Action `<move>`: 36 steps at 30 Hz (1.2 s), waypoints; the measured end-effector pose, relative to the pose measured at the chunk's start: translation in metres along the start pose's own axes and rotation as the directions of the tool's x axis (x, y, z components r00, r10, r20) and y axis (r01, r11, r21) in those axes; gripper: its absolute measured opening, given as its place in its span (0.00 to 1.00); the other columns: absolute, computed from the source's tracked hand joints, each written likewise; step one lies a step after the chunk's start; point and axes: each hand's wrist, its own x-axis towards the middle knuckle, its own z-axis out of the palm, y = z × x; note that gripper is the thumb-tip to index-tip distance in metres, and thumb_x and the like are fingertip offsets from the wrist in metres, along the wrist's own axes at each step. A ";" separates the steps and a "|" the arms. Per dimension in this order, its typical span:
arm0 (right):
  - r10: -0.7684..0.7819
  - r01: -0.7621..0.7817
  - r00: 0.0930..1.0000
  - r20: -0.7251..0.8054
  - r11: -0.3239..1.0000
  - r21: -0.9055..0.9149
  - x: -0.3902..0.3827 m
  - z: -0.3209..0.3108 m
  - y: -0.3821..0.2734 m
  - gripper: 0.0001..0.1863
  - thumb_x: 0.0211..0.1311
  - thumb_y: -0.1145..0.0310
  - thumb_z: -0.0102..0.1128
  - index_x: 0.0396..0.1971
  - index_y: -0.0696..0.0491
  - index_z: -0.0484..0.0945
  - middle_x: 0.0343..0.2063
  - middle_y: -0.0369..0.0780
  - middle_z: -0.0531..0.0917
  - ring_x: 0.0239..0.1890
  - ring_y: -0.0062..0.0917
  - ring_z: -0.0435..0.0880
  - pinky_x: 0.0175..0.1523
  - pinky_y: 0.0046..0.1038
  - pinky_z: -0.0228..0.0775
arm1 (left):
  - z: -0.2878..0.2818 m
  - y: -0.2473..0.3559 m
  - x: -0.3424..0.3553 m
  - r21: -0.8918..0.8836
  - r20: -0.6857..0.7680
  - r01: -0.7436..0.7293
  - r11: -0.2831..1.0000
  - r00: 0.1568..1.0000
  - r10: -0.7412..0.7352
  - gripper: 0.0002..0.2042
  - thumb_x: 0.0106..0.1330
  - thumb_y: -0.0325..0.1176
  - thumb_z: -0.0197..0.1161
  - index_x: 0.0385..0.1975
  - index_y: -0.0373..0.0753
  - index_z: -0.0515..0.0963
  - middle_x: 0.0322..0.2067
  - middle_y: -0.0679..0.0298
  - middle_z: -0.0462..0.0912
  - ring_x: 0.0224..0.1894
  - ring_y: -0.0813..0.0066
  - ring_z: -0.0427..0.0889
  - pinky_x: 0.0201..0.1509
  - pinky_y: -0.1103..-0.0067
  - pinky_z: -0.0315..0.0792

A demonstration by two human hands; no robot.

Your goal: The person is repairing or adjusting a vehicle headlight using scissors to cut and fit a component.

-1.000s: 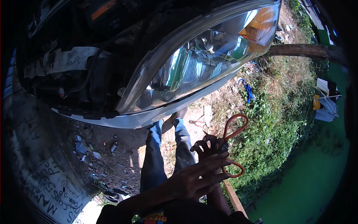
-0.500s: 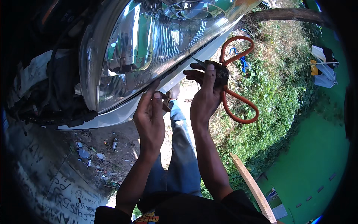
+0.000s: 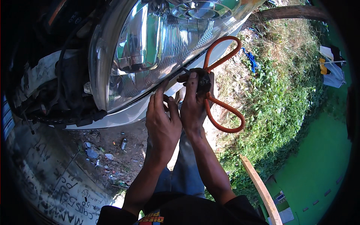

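A large clear headlight (image 3: pixel 144 62) of a vehicle fills the top of the view, with a white body panel (image 3: pixel 123 118) along its lower edge. My left hand (image 3: pixel 162 122) has its fingers stretched up to the dark gap between headlight and panel, the thumb standing apart. Just right of it, my right hand (image 3: pixel 193 108) grips scissors (image 3: pixel 204 81) by their dark pivot part, thumb on top. Their orange-red loop handles spread to the right, and the short blade tip points at the gap. Some right fingers are hidden behind the scissors.
Dark engine-bay parts and cables (image 3: pixel 62 86) lie left of the headlight. A written-on grey surface (image 3: pixel 63 183) is at lower left, near littered ground (image 3: pixel 112 150). Right are green plants (image 3: pixel 262 112), a wooden beam (image 3: pixel 258 183) and a blue cloth (image 3: pixel 250 60).
My right hand has moved left and slightly down with the scissors, close beside my left hand. My left hand has shifted a little right along the gap. The view has moved slightly.
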 end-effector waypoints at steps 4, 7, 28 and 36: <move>-0.008 0.009 0.999 -0.048 1.000 0.010 0.013 -0.003 0.006 0.12 0.80 0.65 0.49 0.41 0.59 0.73 0.28 0.43 0.84 0.31 0.28 0.83 0.40 0.34 0.73 | 0.005 -0.002 -0.006 0.076 0.000 -0.011 0.997 1.000 0.011 0.21 0.75 0.26 0.53 0.68 0.32 0.69 0.58 0.46 0.79 0.48 0.54 0.84 0.52 0.65 0.78; 0.055 -0.057 0.997 0.052 0.997 0.043 0.000 0.002 0.010 0.15 0.82 0.61 0.48 0.41 0.58 0.76 0.32 0.39 0.84 0.34 0.22 0.81 0.43 0.30 0.73 | 0.004 -0.007 -0.004 0.100 -0.022 -0.042 0.994 0.999 0.044 0.22 0.75 0.25 0.52 0.68 0.32 0.68 0.58 0.45 0.79 0.50 0.54 0.85 0.52 0.65 0.78; -0.097 0.115 0.978 0.183 0.989 -0.090 -0.001 -0.011 0.016 0.10 0.77 0.67 0.53 0.42 0.59 0.76 0.29 0.40 0.85 0.31 0.23 0.85 0.34 0.27 0.75 | -0.002 0.005 0.003 -0.066 0.087 0.114 0.991 0.990 -0.109 0.24 0.75 0.27 0.54 0.70 0.31 0.67 0.52 0.37 0.80 0.51 0.41 0.85 0.53 0.62 0.78; -0.035 -0.001 0.950 0.312 0.993 0.114 0.011 -0.016 0.022 0.10 0.77 0.68 0.56 0.44 0.60 0.77 0.28 0.41 0.86 0.32 0.21 0.85 0.39 0.27 0.77 | 0.000 -0.024 0.003 -0.512 0.222 0.288 0.809 0.954 -0.199 0.23 0.79 0.33 0.53 0.71 0.35 0.68 0.51 0.52 0.84 0.42 0.77 0.80 0.45 0.78 0.75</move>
